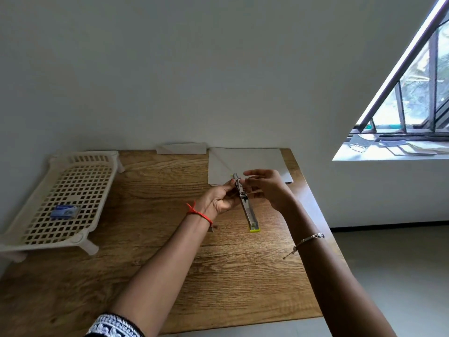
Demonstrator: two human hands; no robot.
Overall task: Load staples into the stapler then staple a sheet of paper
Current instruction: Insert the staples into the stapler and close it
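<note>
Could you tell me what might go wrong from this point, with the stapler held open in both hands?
1. The stapler is held open above the table, its metal magazine pulled out; fingertips of the right hand at the mechanism could get pinched.
2. The left hand grips only one end, so the stapler could slip or twist.

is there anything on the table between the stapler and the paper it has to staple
Nothing visible. The stapler, held open in the left hand and right hand, sits at the near edge of the paper; only bare table lies around it.
</note>
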